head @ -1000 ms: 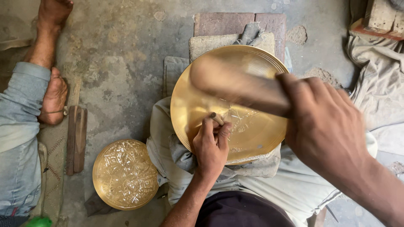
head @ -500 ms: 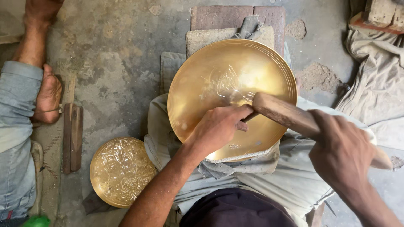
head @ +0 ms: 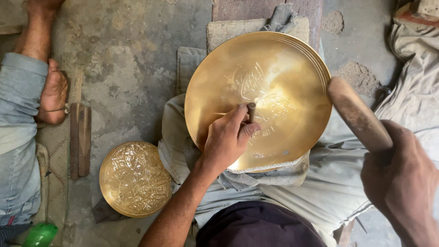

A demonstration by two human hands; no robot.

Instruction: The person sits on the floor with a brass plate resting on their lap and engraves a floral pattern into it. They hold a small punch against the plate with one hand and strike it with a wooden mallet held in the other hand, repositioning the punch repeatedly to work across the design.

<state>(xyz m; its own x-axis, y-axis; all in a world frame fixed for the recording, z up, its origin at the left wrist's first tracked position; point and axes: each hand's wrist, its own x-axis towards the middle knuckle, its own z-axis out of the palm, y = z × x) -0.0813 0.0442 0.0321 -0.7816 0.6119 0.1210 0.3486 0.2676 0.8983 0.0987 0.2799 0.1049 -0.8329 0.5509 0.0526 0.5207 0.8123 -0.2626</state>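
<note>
A large round brass plate (head: 279, 68) with a partly engraved pattern at its centre rests tilted on cloth padding over my lap. My left hand (head: 226, 139) pinches a short metal punch (head: 251, 111) upright against the plate's lower middle. My right hand (head: 402, 180) grips a thick wooden mallet (head: 356, 114), raised off to the right of the plate, its head clear of the punch.
A smaller, fully engraved brass plate (head: 135, 178) lies on the concrete floor at lower left. Beside it lie wooden sticks (head: 80, 139). Another person's foot (head: 52, 93) and blue trouser leg (head: 18, 137) sit at far left. Crumpled cloth (head: 407, 87) lies at right.
The mallet has swung from over the plate and punch out to the right and upward. My left hand has shifted the punch slightly on the plate.
</note>
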